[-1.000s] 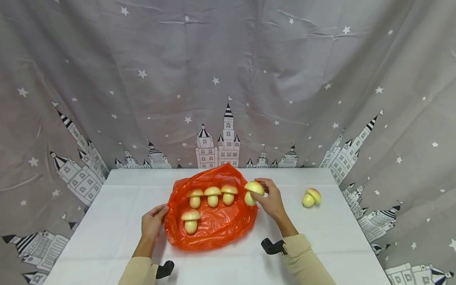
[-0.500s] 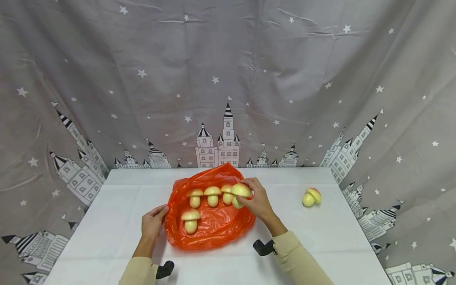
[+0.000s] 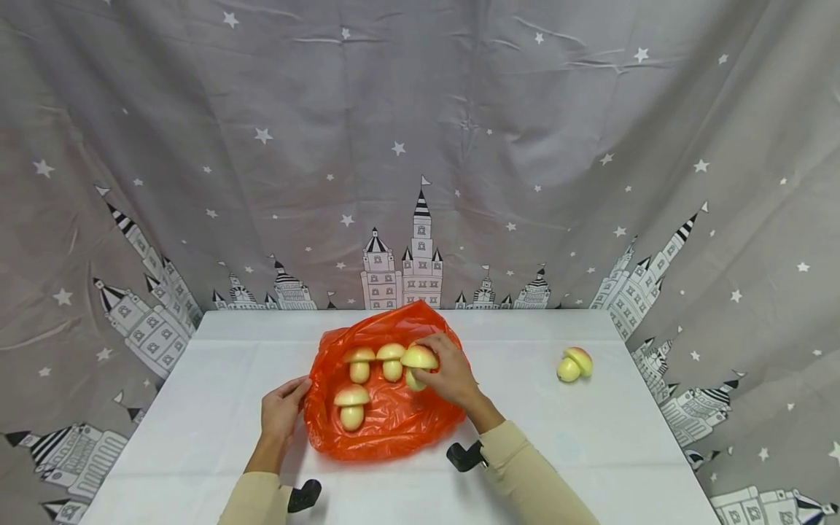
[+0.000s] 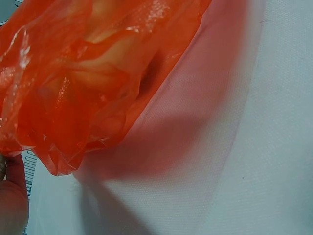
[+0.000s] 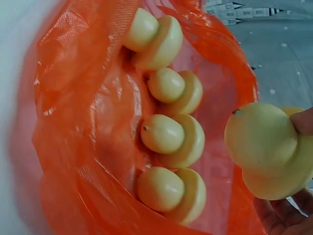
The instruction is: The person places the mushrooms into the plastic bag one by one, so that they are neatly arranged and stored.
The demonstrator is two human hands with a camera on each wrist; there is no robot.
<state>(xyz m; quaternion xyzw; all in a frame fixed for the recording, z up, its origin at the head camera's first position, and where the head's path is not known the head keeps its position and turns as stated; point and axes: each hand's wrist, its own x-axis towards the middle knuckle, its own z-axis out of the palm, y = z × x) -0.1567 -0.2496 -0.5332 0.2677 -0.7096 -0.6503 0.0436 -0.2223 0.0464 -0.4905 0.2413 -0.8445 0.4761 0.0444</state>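
My left hand [image 3: 282, 412] pinches the left rim of a red plastic bag [image 3: 407, 423], which lies with its mouth spread wide. In the left wrist view only the thumb and a fingertip show at the bag's edge. Several pale yellow toy mushrooms with reddish-tinged caps stand inside, among them a lower-left mushroom [image 3: 351, 408] and a back-left mushroom [image 3: 359, 364]. Over the bag's right half, my right hand [image 3: 453, 373] grips another mushroom [image 5: 261, 139] between thumb and fingers. In the head view this held mushroom covers the rightmost one of the back row.
One more mushroom [image 3: 574, 364] lies tipped over on the white table [image 3: 590, 452], well to the right of the bag. A grey curtain [image 3: 558, 146] with stars and castles hangs behind the table.
My right hand has carried its mushroom leftward, from the bag's right rim to above the back row inside. The left hand has stayed on the bag's rim.
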